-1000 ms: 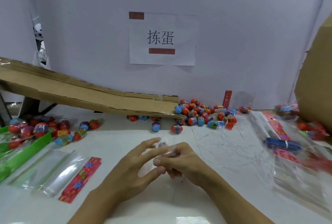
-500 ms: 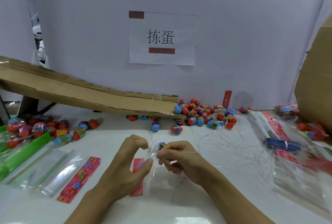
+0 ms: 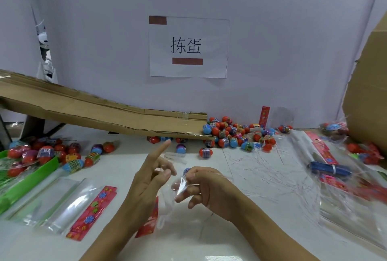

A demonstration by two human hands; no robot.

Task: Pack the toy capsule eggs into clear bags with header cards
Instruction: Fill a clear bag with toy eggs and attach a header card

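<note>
Nearest, over the white counter [image 3: 188, 239], the right hand [image 3: 209, 187] has its fingers curled, pinching the crinkled mouth of a thin, glossy clear bag [image 3: 167, 202] and cupping a small capsule egg [image 3: 186, 171] whose blue tip peeks out above the knuckles. The bag hangs limp below, its red printed header card [image 3: 149, 224] lying against the counter beside the left wrist. The left hand [image 3: 150, 177] holds nothing: its forefinger sticks straight up and out, the other fingers loosely bent, close to the bag but whether touching it I cannot tell. To the left lies a flat stack of shiny empty bags [image 3: 60, 204] with a pink flower-patterned card strip, next to a green tray [image 3: 29, 179]. To the right, more sleeved bags [image 3: 314, 151] sprawl over a scratched patch of counter, with a dark blue bundle [image 3: 328, 169] among them. Farther back, smooth rounded eggs, red and blue with printed bands, are heaped at the foot of a sloping corrugated cardboard chute [image 3: 94, 112]; the main pile [image 3: 234, 135] spills past its lower lip, and another cluster [image 3: 48, 151] sits under its raised end. A paper sign [image 3: 188, 47] hangs on the pale wall behind, and a brown carton [image 3: 368, 97] stands at far right.
</note>
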